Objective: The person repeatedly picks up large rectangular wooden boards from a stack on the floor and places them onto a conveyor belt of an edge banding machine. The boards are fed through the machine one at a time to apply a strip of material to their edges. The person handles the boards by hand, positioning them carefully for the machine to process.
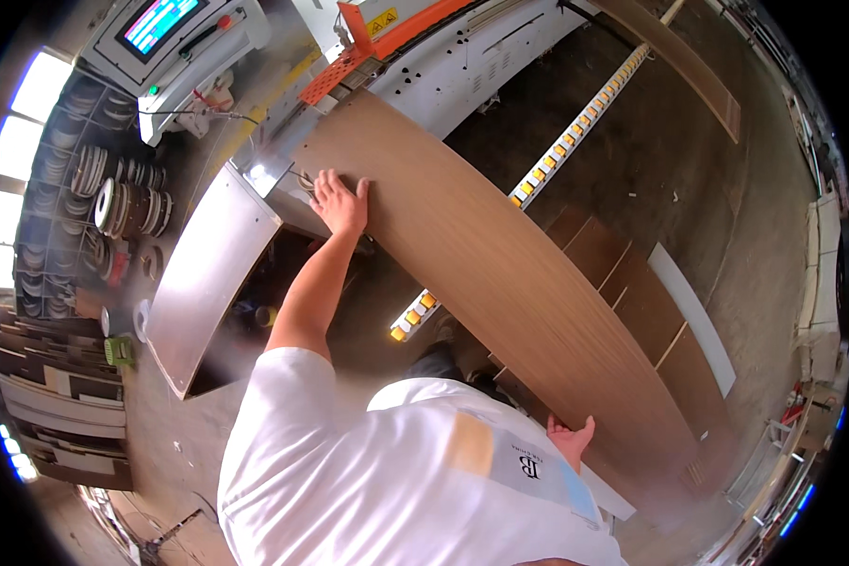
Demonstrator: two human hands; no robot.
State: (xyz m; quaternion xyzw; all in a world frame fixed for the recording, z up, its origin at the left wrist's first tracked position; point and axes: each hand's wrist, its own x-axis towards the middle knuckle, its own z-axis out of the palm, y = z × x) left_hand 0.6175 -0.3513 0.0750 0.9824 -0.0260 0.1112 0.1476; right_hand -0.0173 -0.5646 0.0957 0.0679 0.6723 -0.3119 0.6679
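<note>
While the left hand point(341, 206) lies spread on the far end of the board point(509, 274) and the right hand point(572, 440) touches its near edge, grip unclear, the step seems to be steadying it over the rail point(575, 132), next calling for even support, with the machine point(434, 94) beyond the board and panels point(665, 311) to its right.

Long brown wood-grain panel point(500, 274), flat, lying across roller rail point(581, 124).

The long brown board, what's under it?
A pale rail with yellow rollers pokes out on both sides of the board; its middle is covered. Brown panels peek past the right edge, partly hidden. Anything else underneath can't be seen.
</note>
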